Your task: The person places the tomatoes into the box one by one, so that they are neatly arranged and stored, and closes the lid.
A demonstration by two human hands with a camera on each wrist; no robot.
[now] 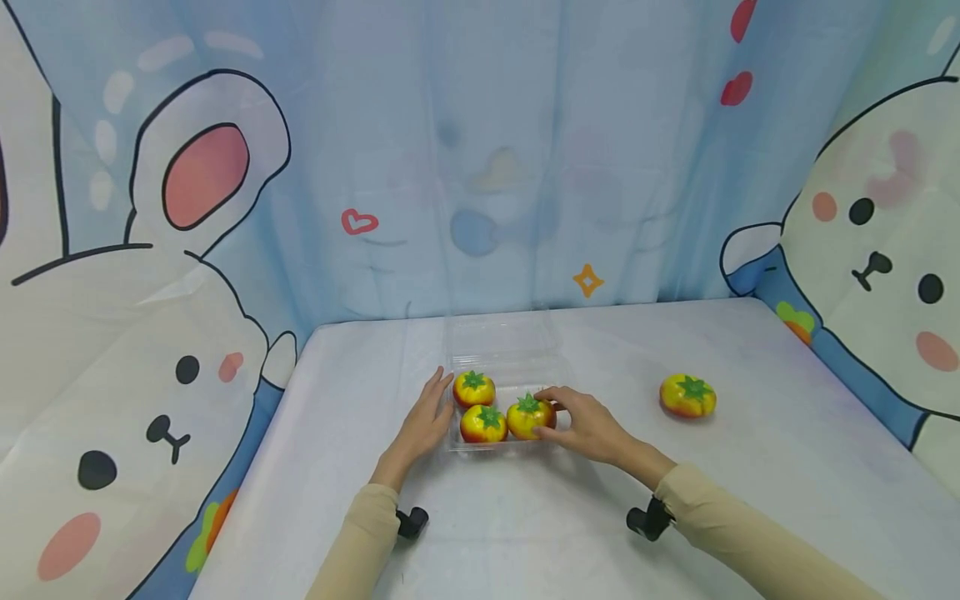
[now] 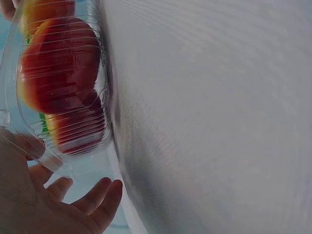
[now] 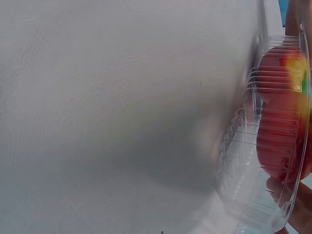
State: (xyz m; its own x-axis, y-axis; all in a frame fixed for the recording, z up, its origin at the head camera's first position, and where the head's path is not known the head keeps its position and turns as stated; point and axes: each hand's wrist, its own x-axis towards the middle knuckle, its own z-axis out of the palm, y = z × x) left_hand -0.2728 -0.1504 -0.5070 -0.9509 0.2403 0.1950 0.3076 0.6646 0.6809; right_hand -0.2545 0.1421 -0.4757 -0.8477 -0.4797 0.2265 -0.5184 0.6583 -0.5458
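Observation:
Three red-and-yellow toy fruits with green leafy tops sit in a clear plastic box (image 1: 491, 444): one at the back left (image 1: 474, 389), one at the front left (image 1: 483, 424), one at the front right (image 1: 527, 417). My right hand (image 1: 592, 429) grips the front-right fruit between thumb and fingers. In the right wrist view its fingertips (image 3: 275, 187) show at that fruit through the ribbed wall. My left hand (image 1: 423, 423) rests against the box's left side with fingers spread and fairly straight; the left wrist view shows this hand (image 2: 63, 200) at the box's end.
A fourth toy fruit (image 1: 687, 396) lies on the white table (image 1: 787, 483) to the right of the box. The box's clear lid (image 1: 501, 335) lies folded back toward the curtain (image 1: 480, 167) behind the table.

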